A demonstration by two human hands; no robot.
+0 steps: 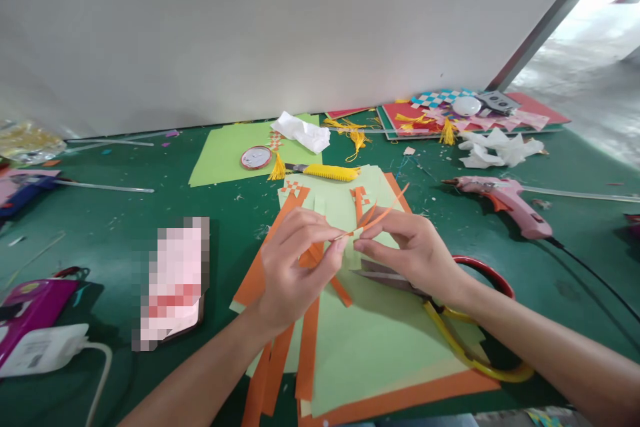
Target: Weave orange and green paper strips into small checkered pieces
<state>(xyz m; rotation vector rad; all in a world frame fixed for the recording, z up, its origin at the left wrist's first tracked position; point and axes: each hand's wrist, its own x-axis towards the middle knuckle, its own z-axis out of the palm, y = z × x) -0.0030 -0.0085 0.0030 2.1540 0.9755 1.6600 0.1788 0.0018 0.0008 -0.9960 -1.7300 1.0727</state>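
Between both hands, above the pale green paper (370, 353), is a small piece of narrow orange and pale green paper strips (385, 212). My left hand (300, 260) pinches its left end between thumb and forefinger. The right end is in the fingers of my right hand (417, 250), with thin orange strips curling up past them. Scissors with red and yellow handles (500, 373) lie partly under my right hand and wrist, blades pointing left. Wider orange strips (307, 353) lie around and below my left hand. Small woven orange and white pieces (295, 188) rest beyond it.
A yellow cutter (330, 172) and a white round tin (257, 157) lie beyond the hands. The pink glue gun (505, 200) is on the right, its cord running off. At left are a blurred-out phone (175, 280) and a white charger (45, 349). Crumpled tissue (303, 132) sits near the wall.
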